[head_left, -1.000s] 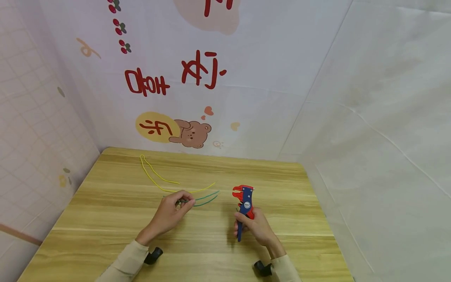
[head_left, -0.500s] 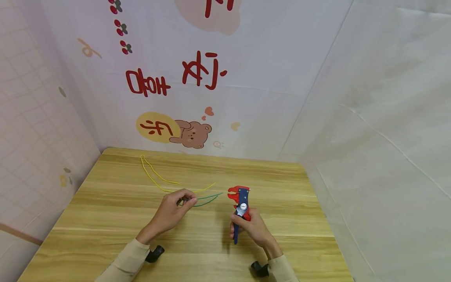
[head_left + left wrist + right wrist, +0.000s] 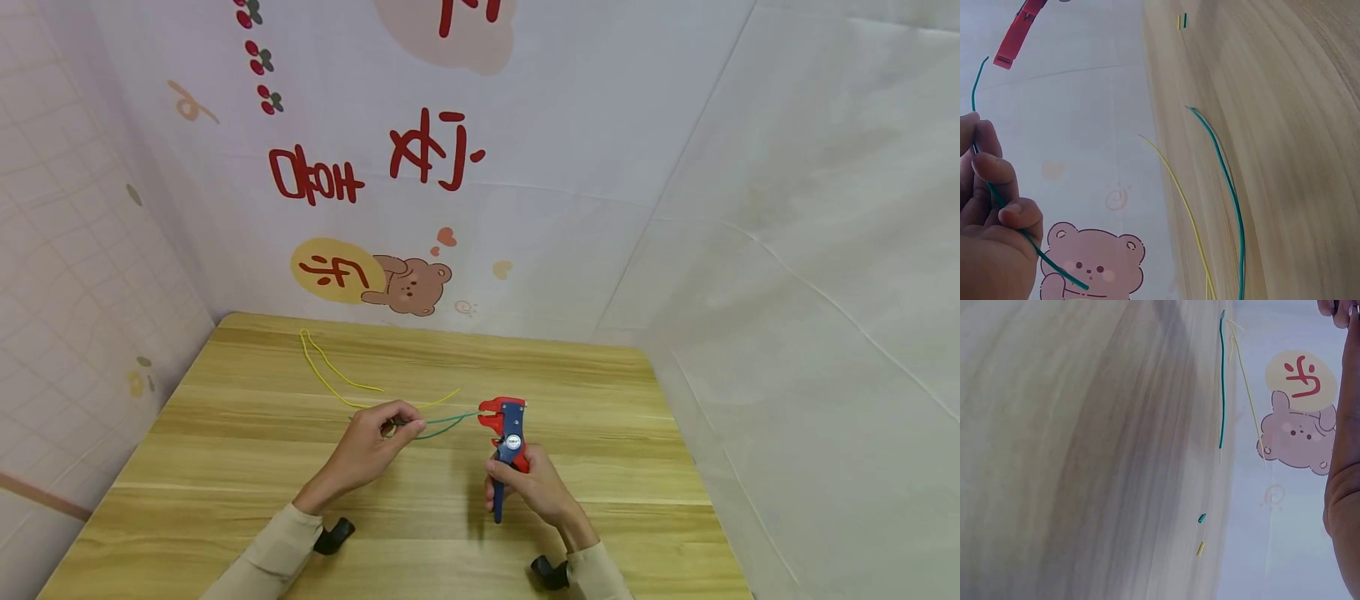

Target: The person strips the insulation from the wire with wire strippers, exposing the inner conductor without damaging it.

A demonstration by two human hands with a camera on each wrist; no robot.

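Note:
My left hand (image 3: 375, 446) pinches a thin green wire (image 3: 977, 87), whose free end sticks out past the fingertips to the right. My right hand (image 3: 538, 485) grips a red and blue wire stripper (image 3: 513, 421) by its handles, held upright over the table. The stripper's red jaws stand apart at the tip of the wire; in the left wrist view a small gap shows between wire end and jaw. Below lies a second green wire (image 3: 1235, 200) with a bare end. A bent yellow wire (image 3: 330, 390) lies just beyond the left hand.
The wooden table (image 3: 420, 533) ends at a printed white cloth wall (image 3: 555, 208). Small cut pieces of insulation, one green (image 3: 1202, 518) and one yellow (image 3: 1200, 549), lie on the table. Each wrist carries a black camera mount (image 3: 334, 536).
My right hand has moved left with the wire stripper, bringing its jaws up to the green wire's end. My left hand has shifted slightly right, and the wire tip has risen a little.

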